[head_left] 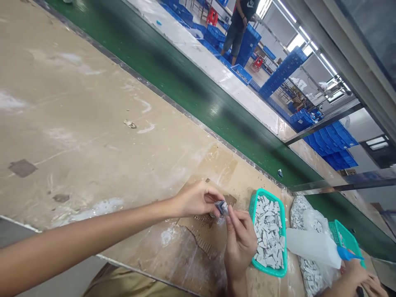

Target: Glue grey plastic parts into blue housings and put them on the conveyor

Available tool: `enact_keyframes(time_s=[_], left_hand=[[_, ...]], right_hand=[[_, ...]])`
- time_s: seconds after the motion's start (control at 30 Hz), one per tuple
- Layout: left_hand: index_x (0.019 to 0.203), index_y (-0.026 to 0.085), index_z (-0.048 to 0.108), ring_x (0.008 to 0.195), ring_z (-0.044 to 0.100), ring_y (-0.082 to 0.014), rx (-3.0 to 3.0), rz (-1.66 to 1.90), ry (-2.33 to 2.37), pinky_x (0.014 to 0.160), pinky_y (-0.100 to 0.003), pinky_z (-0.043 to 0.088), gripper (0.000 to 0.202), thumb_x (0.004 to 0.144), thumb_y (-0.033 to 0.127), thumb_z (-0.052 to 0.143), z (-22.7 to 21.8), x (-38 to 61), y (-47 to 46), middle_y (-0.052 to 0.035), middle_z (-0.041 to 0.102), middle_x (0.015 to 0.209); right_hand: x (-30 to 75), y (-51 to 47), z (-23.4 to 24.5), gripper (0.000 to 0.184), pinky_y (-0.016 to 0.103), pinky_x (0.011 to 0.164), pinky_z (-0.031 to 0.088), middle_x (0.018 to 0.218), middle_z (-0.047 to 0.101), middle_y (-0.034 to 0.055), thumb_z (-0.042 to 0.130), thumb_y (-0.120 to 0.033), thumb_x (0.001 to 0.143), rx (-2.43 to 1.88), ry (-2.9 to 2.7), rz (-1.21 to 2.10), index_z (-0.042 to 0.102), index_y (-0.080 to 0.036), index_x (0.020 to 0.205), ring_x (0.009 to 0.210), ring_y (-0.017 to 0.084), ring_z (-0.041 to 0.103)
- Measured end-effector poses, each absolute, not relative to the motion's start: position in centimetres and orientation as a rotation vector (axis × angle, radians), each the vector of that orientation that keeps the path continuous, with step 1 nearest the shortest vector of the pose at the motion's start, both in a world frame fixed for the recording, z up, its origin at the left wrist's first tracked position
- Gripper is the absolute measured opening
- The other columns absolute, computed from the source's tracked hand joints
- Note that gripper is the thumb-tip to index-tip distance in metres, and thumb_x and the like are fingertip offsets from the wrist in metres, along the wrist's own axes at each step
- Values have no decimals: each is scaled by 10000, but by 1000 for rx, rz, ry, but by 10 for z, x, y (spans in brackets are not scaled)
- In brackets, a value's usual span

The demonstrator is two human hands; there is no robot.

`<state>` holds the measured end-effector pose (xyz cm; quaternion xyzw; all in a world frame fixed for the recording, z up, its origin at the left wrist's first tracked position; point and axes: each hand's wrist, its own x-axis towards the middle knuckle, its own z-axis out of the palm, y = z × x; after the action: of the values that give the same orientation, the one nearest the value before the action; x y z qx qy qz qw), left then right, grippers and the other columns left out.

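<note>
Between my two hands is a small dark-grey and white piece (222,207), held above a torn sheet of cardboard on the bench. My left hand (201,200) pinches it from the left with thumb and fingers. From the right, the thumb and forefinger of my right hand (240,233) close on its other side. The piece is too small to name, and my fingertips cover part of it. Just right of my right hand stands a turquoise basket (285,247) filled with many small white and grey pieces.
A co-worker's hand (355,272) is by a white squeeze bottle (315,247) with a blue nozzle, near a bag of pieces (300,210) and a second green basket (348,239). A green conveyor belt (198,97) runs behind the bench. A person (236,35) stands beyond, among blue crates.
</note>
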<state>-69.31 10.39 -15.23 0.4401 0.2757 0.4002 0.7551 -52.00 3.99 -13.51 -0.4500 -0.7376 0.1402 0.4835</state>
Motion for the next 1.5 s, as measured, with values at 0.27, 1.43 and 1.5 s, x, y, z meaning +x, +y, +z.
enact_keyframes(time_s=[0.27, 1.43, 1.5], left_hand=[[752, 132, 749, 737, 682, -174, 1066, 946, 714, 692, -233, 534, 131, 659, 218, 784, -142, -693, 95, -56, 744, 770], [1088, 156, 638, 748, 646, -179, 1338, 1073, 1535, 771, -355, 565, 245, 918, 330, 613, -114, -687, 301, -24, 633, 806], [1131, 139, 631, 870, 650, -193, 1468, 1016, 1710, 850, -396, 551, 269, 937, 325, 629, -110, -681, 335, -52, 660, 943]], right_hand=[[-526, 46, -141, 564, 251, 740, 539, 941, 625, 33, 473, 39, 938, -1026, -1861, 337, 620, -319, 1348, 884, 136, 591], [-372, 100, -202, 343, 399, 989, 499, 1362, 631, 107, 531, -75, 771, -1865, -2066, 80, 764, -231, 970, 1247, 322, 606], [-373, 101, -194, 310, 388, 1000, 478, 1272, 673, 98, 544, -24, 721, -1842, -2049, 145, 741, -229, 845, 1252, 318, 597]])
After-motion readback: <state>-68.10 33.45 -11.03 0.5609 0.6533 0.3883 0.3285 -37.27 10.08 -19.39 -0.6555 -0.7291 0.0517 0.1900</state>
